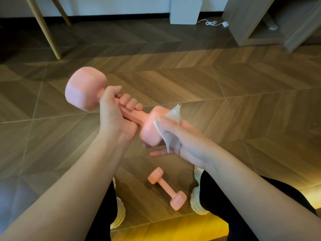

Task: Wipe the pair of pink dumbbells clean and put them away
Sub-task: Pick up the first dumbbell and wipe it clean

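My left hand (pixel 115 110) grips the handle of a pink dumbbell (pixel 83 88), held in the air and slanting from upper left down to the right. My right hand (pixel 175 136) holds a white wet wipe (pixel 171 134) against the dumbbell's lower right head (pixel 150 129), thumb on top and fingers beneath. A second pink dumbbell (pixel 167 188) lies on the wooden floor between my feet, below both hands.
White shoes (pixel 198 199) and dark trouser legs flank the floor dumbbell. Wooden chair legs (pixel 43 28) stand at the far left. A white box (pixel 185 10) with a cable sits at the back wall, and a wooden shelf unit (pixel 260 23) at the far right.
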